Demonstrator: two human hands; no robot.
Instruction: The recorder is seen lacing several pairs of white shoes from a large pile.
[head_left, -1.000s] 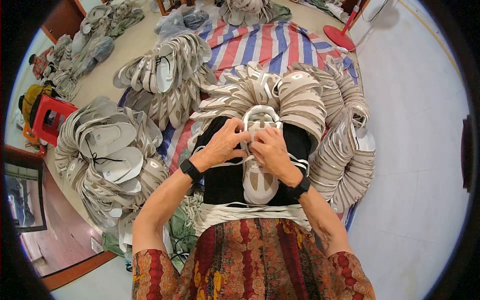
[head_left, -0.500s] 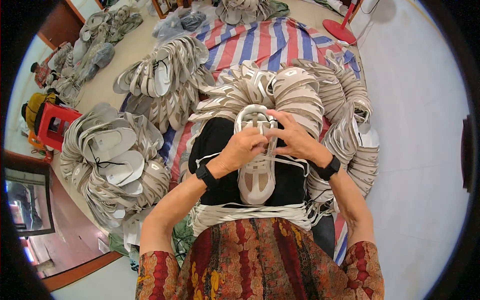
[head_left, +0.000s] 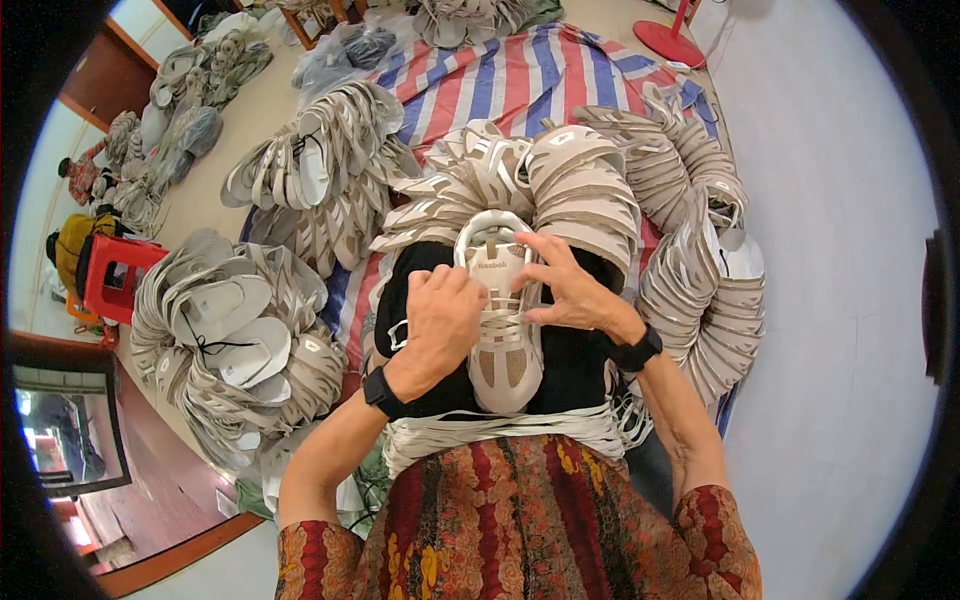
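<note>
1. One red stool (head_left: pixel 97 265) at 9 o'clock, well apart (clock centred on the shoe, toe to 6).
2. Left pile (head_left: pixel 175 325) of uppers, near 9 o'clock, fastened with a black tie (head_left: pixel 215 348). Another pile (head_left: pixel 350 115) at 10.
3. White lace loop (head_left: pixel 397 335) hangs at 9 o'clock, just beyond the left hand. Its run behind that hand is hidden.
4. Left hand (head_left: pixel 440 315): at 9 o'clock, against the shoe's side; fingers curled in, knuckles up. Cannot tell whether lace is pinched inside.
5. Shoe (head_left: pixel 506 375): between both hands, on black cloth (head_left: pixel 425 265), collar at 12. Laces (head_left: pixel 503 325) cross its middle; upper part of the tongue (head_left: pixel 492 265) bare of them. Step in hand, judged: lacing, partway up. White hank (head_left: pixel 500 425) of laces at 6 o'clock, across the lap.
6. Right hand (head_left: pixel 575 290): 2 to 3 o'clock; thumb and forefinger spread, no closed grip seen, fingertips by the shoe's edge. Next move, judged, calls for finding a lace end, lining it up with a free eyelet, and holding the shoe steady.
7. Right pile (head_left: pixel 690 320) of uppers, 3 o'clock, apart from the hand.
</note>
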